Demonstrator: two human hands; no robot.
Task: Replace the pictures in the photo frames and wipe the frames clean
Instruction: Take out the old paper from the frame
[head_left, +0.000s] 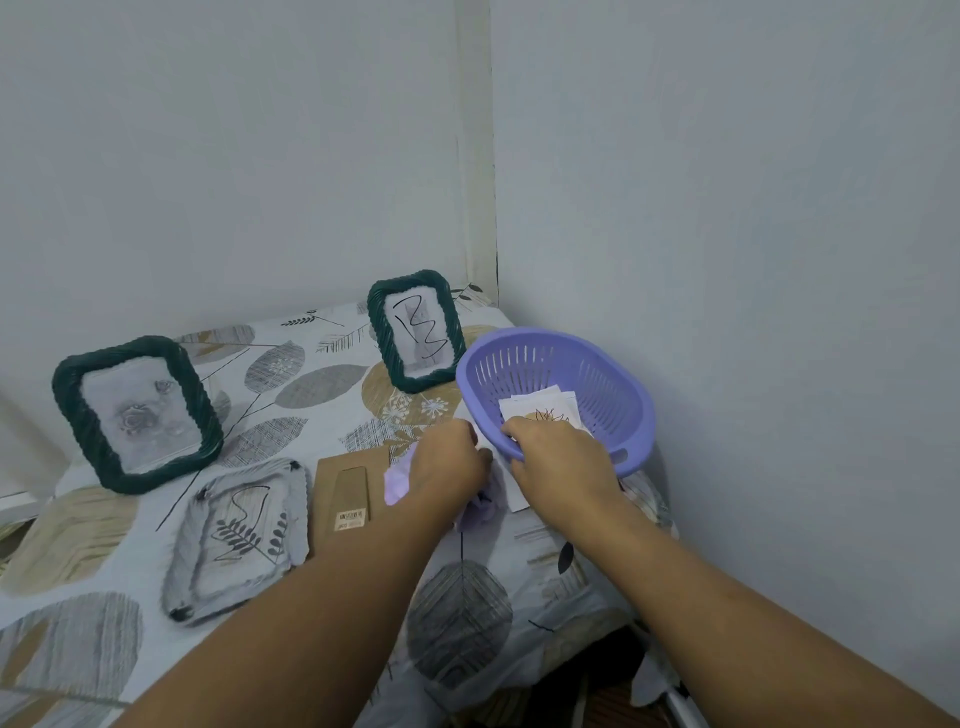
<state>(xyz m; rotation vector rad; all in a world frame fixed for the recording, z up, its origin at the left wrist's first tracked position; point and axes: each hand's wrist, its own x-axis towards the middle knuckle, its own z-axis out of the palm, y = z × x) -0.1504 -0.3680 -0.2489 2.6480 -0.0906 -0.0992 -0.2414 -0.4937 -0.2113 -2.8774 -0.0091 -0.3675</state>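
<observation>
Right hand (558, 457) grips the tilted basket (613, 374) rim; its pictures (540, 408) could spill. Left hand's (449, 462) grip unclear.

frames (137, 413) x3 | basket (631, 415) x1 | backing board (349, 496) x1 | cloth (397, 480) x1

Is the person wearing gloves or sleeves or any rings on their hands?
No. Both forearms are bare as far as the picture shows. The left hand and right hand have no gloves. No watch, bracelet or ring shows on the visible parts.
</observation>
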